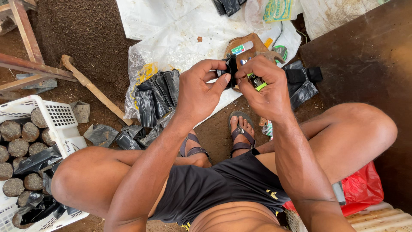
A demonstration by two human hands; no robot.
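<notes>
Black plastic bag [231,68], pinched by both hands

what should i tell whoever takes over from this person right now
Left hand pinches a small black plastic bag at its edge. Right hand grips the same bag and also holds a small green-tipped tool. More folded black bags lie on the white sheet ahead. Done: soil-filled bags stand in the white crate at left. Left: the loose pile is still unfilled.
</notes>
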